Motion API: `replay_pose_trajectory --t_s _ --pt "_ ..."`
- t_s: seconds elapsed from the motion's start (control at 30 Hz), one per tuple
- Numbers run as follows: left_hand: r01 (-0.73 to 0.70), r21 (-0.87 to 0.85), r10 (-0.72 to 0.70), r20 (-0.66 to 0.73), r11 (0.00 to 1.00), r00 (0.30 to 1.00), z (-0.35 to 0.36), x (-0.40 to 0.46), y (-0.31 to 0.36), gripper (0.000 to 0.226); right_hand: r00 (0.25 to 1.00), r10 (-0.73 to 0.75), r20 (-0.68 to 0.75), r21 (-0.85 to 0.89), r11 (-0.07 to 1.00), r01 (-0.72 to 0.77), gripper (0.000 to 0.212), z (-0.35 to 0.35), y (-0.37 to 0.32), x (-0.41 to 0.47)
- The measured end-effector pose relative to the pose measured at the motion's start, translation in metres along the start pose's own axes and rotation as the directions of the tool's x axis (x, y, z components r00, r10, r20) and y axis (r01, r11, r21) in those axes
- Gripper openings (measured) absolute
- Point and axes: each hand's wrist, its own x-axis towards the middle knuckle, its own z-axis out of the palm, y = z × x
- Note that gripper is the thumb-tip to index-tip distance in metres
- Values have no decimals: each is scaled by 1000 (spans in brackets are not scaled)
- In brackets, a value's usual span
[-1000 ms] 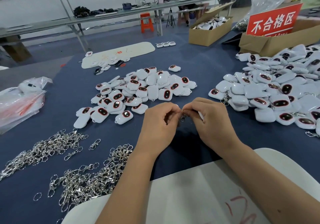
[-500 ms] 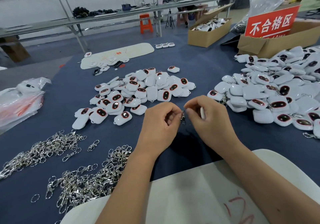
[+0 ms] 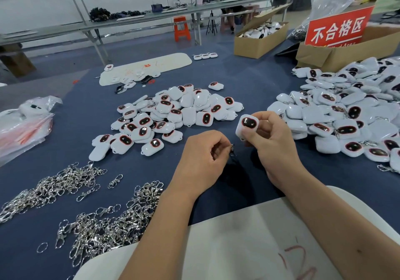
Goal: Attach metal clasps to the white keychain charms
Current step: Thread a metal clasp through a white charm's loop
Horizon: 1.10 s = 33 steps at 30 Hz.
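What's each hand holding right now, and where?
Right hand grips a white charm by its lower end; left hand pinches a metal clasp at its fingertips.

Both bare forearms reaching forward from bottom edge, converging toward frame centre. Left hand (image 3: 203, 158) hovering knuckles up, fingers curling inward, fingertips pinching small metal clasp (image 3: 232, 148) at its right side. Right hand (image 3: 275, 147) sitting slightly higher, thumb and curled fingers gripping white charm (image 3: 247, 126), dark face turning toward camera. Hands staying just apart, clasp lying between them. Wrists straight, sleeves not showing.
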Motion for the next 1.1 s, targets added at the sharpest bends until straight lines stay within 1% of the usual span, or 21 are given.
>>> replay_pose_trajectory --t_s 0.1,0.17,0.23,0.33,0.47,0.6,0.93,1.1 --pt "-13 13 13 46 1000 999 3 1 2 13 1000 -30 4 -30 999 31 24 1 1 -1" --pt "-29 21 28 59 999 998 5 1 3 11 998 -57 -9 -60 997 56 20 1 1 -2" --pt "-44 27 42 62 999 997 5 1 4 10 997 -71 -36 -83 994 68 19 2 1 -4" --pt "-40 26 38 64 999 997 5 1 5 9 994 -84 -71 -172 983 70 22 3 3 -5" --pt "-57 47 53 74 997 996 5 0 8 8 991 -100 -89 -224 972 78 22 3 2 -6" --pt "-72 78 65 83 994 994 5 0 10 8 984 -148 -99 -290 950 113 22 4 -1 -8" --pt "-37 106 27 96 994 995 8 0 12 5 974 -207 -88 -332 928 167 20 4 -4 -10" --pt "9 94 -18 94 996 995 10 0 12 7 970 -221 -100 -335 926 176 21 5 -3 -10"
